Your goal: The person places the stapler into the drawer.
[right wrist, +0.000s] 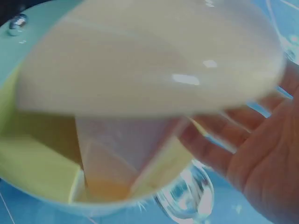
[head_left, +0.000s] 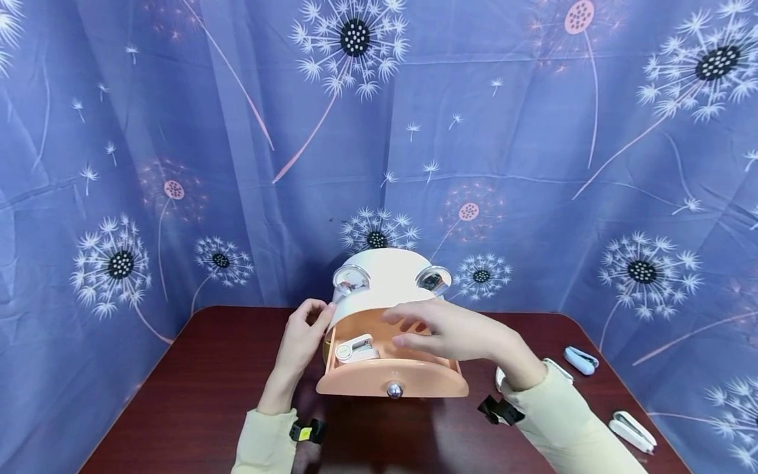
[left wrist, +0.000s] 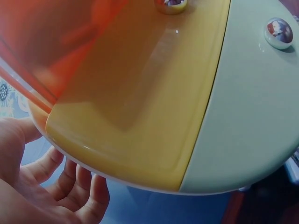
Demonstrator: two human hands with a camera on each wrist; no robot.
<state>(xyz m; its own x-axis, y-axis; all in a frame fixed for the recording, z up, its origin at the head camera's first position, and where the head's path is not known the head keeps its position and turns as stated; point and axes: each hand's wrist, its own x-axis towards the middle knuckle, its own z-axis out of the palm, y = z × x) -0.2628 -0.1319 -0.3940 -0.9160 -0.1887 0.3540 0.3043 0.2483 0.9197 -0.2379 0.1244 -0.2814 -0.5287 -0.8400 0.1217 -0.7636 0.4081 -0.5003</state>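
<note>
A rounded white desktop drawer box with two shiny bulging eyes stands at the middle back of the table. Its top orange drawer is pulled out, and a white stapler lies in its left part. My left hand rests at the box's left edge, fingers loosely bent; the left wrist view shows them along the rim beside the yellow drawer and the green drawer. Over the right part of the orange drawer hovers my right hand, fingers spread and holding nothing, its fingertips dipping behind the drawer front.
On the table's right side lie a light blue stapler and a white stapler; another pale object is partly covered by the right sleeve. A blue dandelion-print cloth hangs right behind the dark red table.
</note>
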